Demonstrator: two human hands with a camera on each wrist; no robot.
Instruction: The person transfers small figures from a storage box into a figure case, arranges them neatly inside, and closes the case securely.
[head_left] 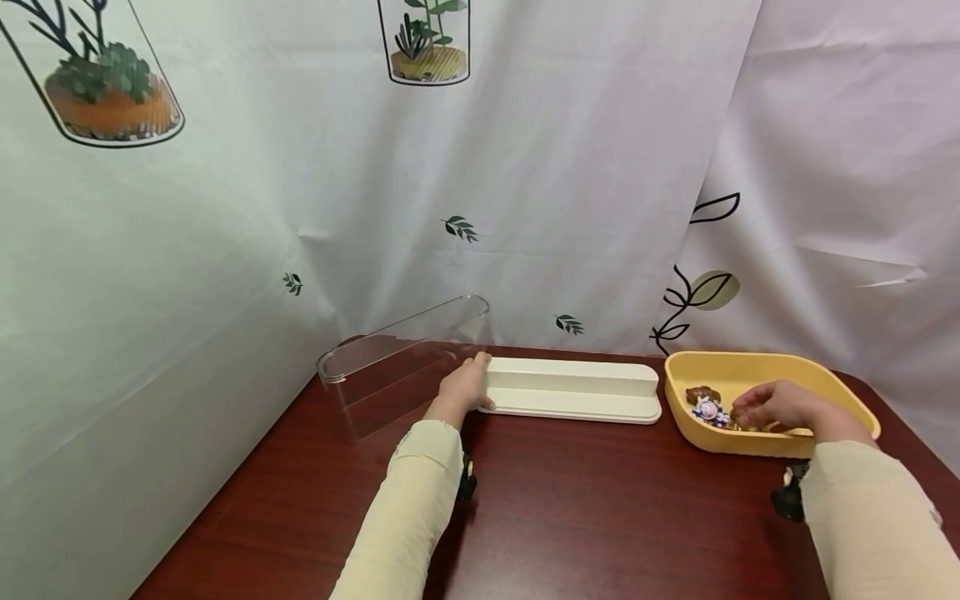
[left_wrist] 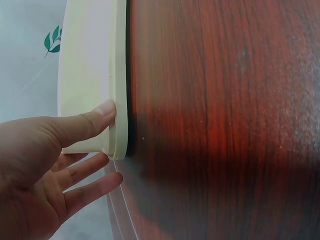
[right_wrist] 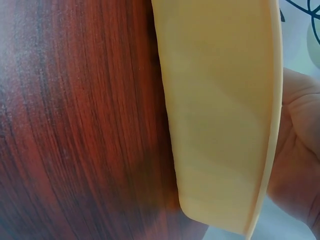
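Observation:
My left hand (head_left: 467, 385) grips the left end of a long cream-white stepped stand (head_left: 570, 403). In the left wrist view the thumb presses on the stand's (left_wrist: 85, 65) front edge, and the other fingers lie around its end. My right hand (head_left: 783, 407) reaches over the front wall into a yellow bin (head_left: 780, 443), fingers bent down among small figures. A figure in blue, white and pink (head_left: 708, 410) and a brown one (head_left: 702, 393) lie left of the fingertips. The right wrist view hides those fingertips behind the bin wall (right_wrist: 220, 115); I cannot tell whether they pinch a figure.
A clear, see-through cover (head_left: 405, 358) stands at an angle left of the stand, close to the curtain (head_left: 570, 167). Patterned white cloth hangs behind and to the left of the dark red wooden table (head_left: 600, 508). The bin sits toward the table's right side.

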